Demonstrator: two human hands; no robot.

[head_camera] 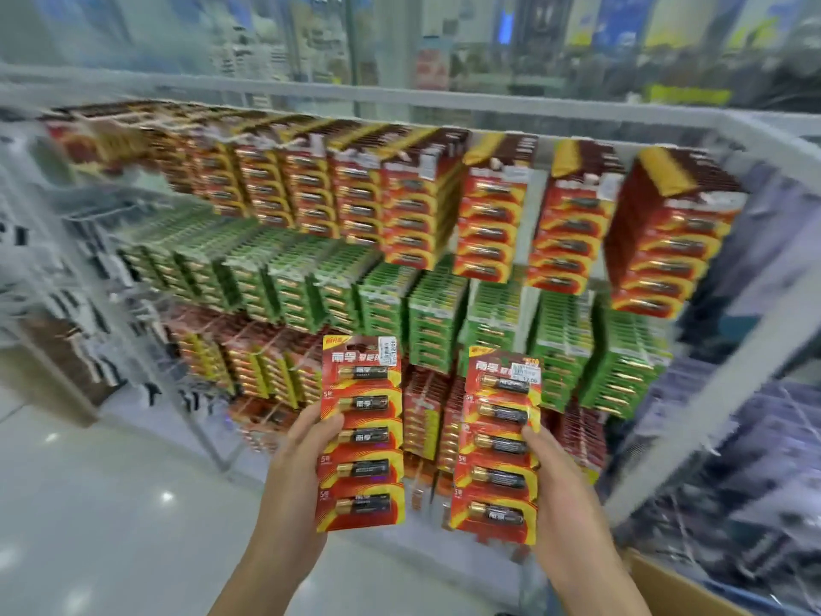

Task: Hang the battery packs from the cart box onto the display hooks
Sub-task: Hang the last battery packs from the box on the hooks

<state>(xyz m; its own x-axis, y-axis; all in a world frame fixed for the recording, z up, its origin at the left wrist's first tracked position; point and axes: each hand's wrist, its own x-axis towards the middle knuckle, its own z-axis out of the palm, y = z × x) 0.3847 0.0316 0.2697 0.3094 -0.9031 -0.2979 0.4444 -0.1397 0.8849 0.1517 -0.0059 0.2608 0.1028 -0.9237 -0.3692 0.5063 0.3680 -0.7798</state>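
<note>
My left hand (298,473) grips a red battery pack (362,433) by its left edge, thumb on the front. My right hand (562,495) grips a second red battery pack (500,442) by its right edge. Both packs are upright, side by side, each showing several batteries stacked one above another. They are held in front of the lower part of the display rack (444,242), apart from its hooks. The rack carries rows of hanging packs: red ones on top (493,224), green ones in the middle (435,322), more red ones below. The hooks themselves are hidden by the packs.
A corner of the cardboard cart box (675,584) shows at the bottom right. The rack's white frame (728,349) slants down on the right. Glossy floor (102,504) spreads to the left. The scene is motion-blurred.
</note>
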